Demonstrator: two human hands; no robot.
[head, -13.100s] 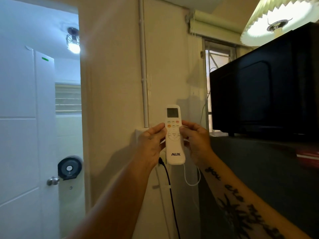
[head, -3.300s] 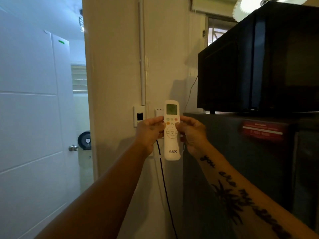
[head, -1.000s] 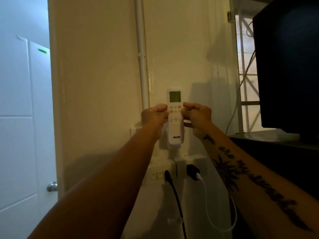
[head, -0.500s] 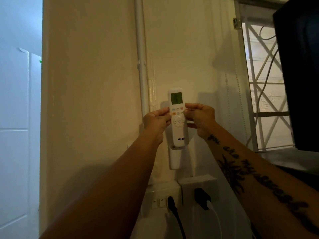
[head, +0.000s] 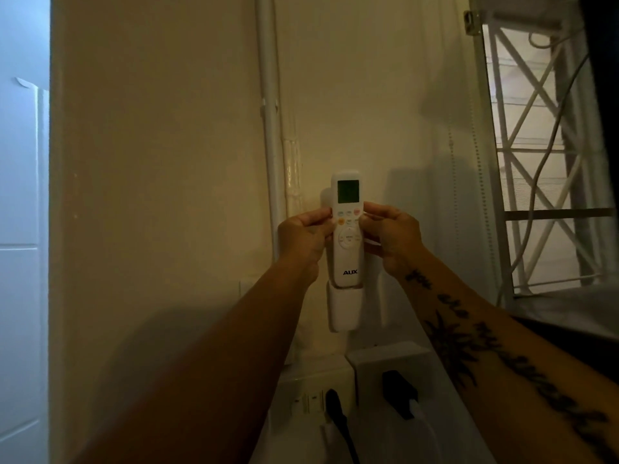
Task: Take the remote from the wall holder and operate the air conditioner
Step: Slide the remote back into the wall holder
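Note:
A white AUX remote [head: 348, 259] with a small green screen stands upright against the cream wall. Its lower end sits in the mouth of the white wall holder [head: 345, 311]. My left hand [head: 303, 239] pinches the remote's left edge at the coloured buttons. My right hand [head: 390, 237] pinches the right edge at the same height. Both thumbs rest on the remote's face. The air conditioner is out of view.
A white pipe [head: 268, 112] runs down the wall left of the remote. Below the holder are sockets with a black plug [head: 335, 408] and a charger [head: 400, 393]. A barred window [head: 542, 145] is at right, a white door [head: 20, 229] at far left.
The remote has slid down so its bottom end enters the wall holder. Both hands stayed pinched on its sides. The view has closed in on the wall.

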